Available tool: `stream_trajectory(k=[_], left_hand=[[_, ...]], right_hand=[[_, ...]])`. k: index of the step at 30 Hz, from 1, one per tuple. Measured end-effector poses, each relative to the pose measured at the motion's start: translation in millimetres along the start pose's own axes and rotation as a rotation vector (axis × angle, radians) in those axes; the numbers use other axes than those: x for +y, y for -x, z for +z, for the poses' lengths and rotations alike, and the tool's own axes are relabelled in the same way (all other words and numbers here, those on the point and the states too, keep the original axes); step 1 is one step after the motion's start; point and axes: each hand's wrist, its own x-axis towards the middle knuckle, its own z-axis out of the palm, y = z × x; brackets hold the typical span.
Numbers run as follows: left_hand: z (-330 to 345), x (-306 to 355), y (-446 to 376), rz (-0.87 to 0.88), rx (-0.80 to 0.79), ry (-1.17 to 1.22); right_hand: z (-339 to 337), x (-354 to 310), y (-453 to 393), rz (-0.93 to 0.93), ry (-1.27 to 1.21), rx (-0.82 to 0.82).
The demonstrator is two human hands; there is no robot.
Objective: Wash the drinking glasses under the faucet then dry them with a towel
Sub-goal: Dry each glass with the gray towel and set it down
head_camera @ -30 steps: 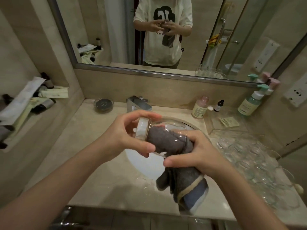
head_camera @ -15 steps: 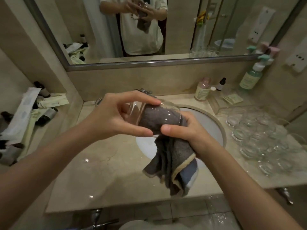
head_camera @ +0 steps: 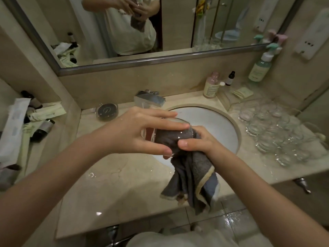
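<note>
left hand (head_camera: 135, 132) grips the drinking glass (head_camera: 165, 134) at centre, over the sink's (head_camera: 231, 122) 7 o'clock rim; right hand (head_camera: 199, 143) grips the grey towel (head_camera: 194, 177) stuffed inside. best to twist the cloth fully against the base.

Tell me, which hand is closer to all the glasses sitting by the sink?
Right hand. It holds the towel over the sink, nearer the glasses; the left hand is farther.

Left arm: is reaching in from the lower left, forearm bare.
Left hand (head_camera: 135, 132): is gripping the glass (head_camera: 161, 132) on its side, fingers on top, thumb below.
Right arm: is coming in from the lower right.
Right hand (head_camera: 199, 141): is pinching the towel (head_camera: 192, 175) into the glass mouth.
</note>
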Motion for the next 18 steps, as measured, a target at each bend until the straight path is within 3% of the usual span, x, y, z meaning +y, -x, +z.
stream_trajectory(k=[3,7,9,11,15,18], left_hand=[[3.8,-1.6,4.6,-0.019,-0.008,0.078],[7.5,-3.2,10.8,-0.223,-0.043,0.572],[11.5,-5.6,14.4,-0.277,-0.014,0.679],[13.3,-3.0,18.9,-0.222,0.062,0.570],[12.2,-4.9,25.8,0.130,0.143,0.168],[13.6,-8.8,28.3,0.115,0.159,0.265]], right_hand=[[4.8,0.6,2.0,-0.033,0.099,0.043],[11.2,-8.7,7.9,-0.081,0.285,-0.010],[13.0,-11.5,8.4,-0.092,0.340,-0.015],[13.2,-11.9,8.0,-0.101,0.306,0.020],[15.9,-3.2,8.3,-0.090,0.136,0.027],[19.1,-0.2,8.1,-0.071,0.101,0.022]])
